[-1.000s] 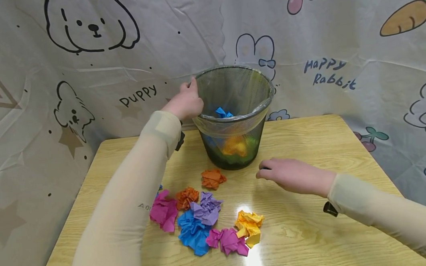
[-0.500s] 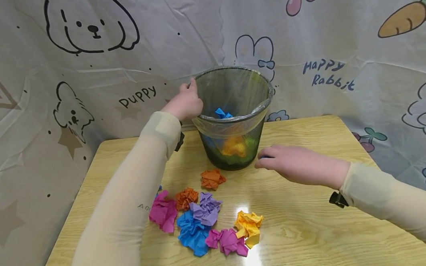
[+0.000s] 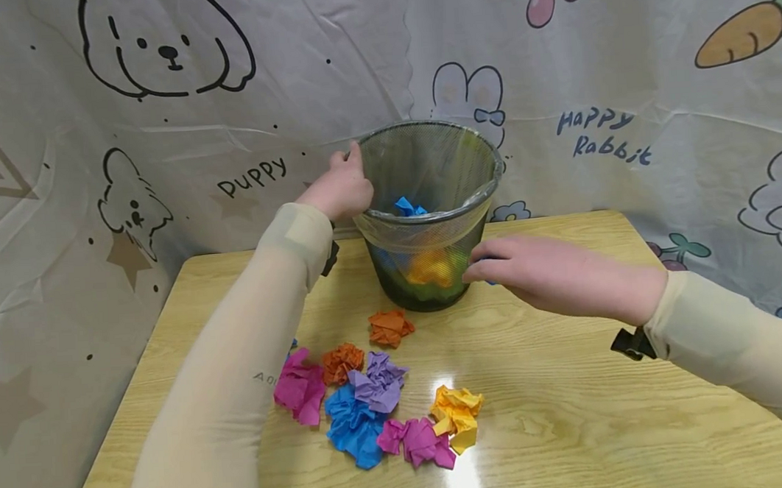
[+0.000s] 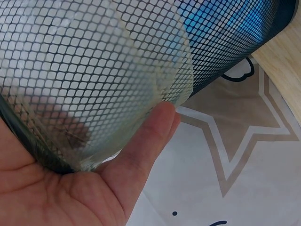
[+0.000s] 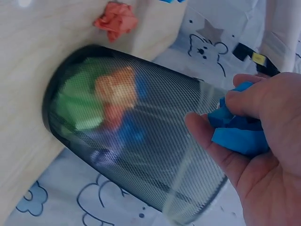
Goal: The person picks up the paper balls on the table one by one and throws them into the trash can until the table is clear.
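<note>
A black mesh wastebasket [image 3: 391, 236] with a clear liner stands at the back of the table, several crumpled papers showing through its wall. My left hand [image 3: 340, 189] grips its rim at the left, with a finger lying along the mesh in the left wrist view. In front of the basket's right side is my right hand [image 3: 555, 274], apart from the mesh in the head view. Between its thumb and fingers it holds a crumpled blue paper ball [image 5: 240, 136], mostly hidden from the head camera.
Loose paper balls lie on the front of the wooden table [image 3: 573, 426]: orange [image 3: 390, 328], darker orange [image 3: 343, 364], purple [image 3: 381, 383], blue [image 3: 354, 426], magenta [image 3: 300, 390], pink [image 3: 423, 443] and yellow [image 3: 458, 410]. A printed curtain [image 3: 326, 26] hangs behind.
My right hand has risen from the table beside the basket, carrying the blue paper ball up along the basket's right side. My left hand stays at the rim.
</note>
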